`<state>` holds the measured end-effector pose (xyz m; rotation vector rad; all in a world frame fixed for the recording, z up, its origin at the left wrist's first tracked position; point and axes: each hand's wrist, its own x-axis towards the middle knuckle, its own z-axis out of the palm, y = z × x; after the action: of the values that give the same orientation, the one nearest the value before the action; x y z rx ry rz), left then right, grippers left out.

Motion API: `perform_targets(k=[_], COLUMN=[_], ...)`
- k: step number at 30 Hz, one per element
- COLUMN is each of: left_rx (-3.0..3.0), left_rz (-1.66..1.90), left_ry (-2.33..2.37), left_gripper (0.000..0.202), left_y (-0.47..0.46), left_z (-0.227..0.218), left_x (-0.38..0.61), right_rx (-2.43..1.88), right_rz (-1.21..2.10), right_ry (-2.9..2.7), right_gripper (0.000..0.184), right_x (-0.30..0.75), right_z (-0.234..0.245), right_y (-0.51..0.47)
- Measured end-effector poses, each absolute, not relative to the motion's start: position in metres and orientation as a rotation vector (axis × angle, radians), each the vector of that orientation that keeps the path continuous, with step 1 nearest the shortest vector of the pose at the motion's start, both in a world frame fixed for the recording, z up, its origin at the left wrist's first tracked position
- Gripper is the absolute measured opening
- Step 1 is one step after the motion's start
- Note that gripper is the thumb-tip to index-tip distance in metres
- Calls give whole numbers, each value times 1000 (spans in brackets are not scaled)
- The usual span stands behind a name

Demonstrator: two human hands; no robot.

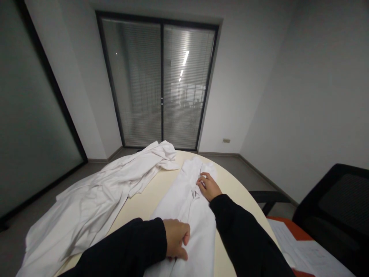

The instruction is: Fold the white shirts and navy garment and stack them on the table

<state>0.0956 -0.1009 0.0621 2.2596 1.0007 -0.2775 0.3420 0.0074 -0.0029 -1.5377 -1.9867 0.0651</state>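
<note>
A long white garment, perhaps a coat or shirt, lies folded into a narrow strip on the round cream table in front of me. My left hand is over its near part, with thumb and forefinger bent and a gap between them; the other fingers are hidden underneath. Farther along the strip, my right hand has its fingers curled at a creased edge of the cloth, and its thumb is out of sight. Left of the strip, a second white garment is spread loosely in wrinkles and hangs over the table's edge.
At the right a black mesh chair with an armrest stands close to the table. Printed papers lie on an orange surface there. Behind the table are a glazed partition with blinds and white walls.
</note>
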Motion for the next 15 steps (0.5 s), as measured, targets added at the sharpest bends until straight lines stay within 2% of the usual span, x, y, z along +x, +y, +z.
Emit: perform_targets(k=[5,7,9,13,15], left_rx=[2279,2270,2268,2297,2311], left_rz=[-294,-298,-301,-302,-310], left_ry=[995,989,984,986,979], left_gripper=[29,30,32,34,34], left_y=[-101,-100,-100,-100,-99], left_z=[64,64,63,61,59], left_x=[95,95,95,95,95], right_rx=[-1394,-1318,-1262,-1218,-1260], right_rz=[337,439,456,282,188], right_ry=[-2096,-2182,-2218,-2231,-2254], right_gripper=[38,40,37,17,18], right_x=[341,347,353,353,346], right_z=[5,5,2,0,4], right_y=[2,1,1,3,2])
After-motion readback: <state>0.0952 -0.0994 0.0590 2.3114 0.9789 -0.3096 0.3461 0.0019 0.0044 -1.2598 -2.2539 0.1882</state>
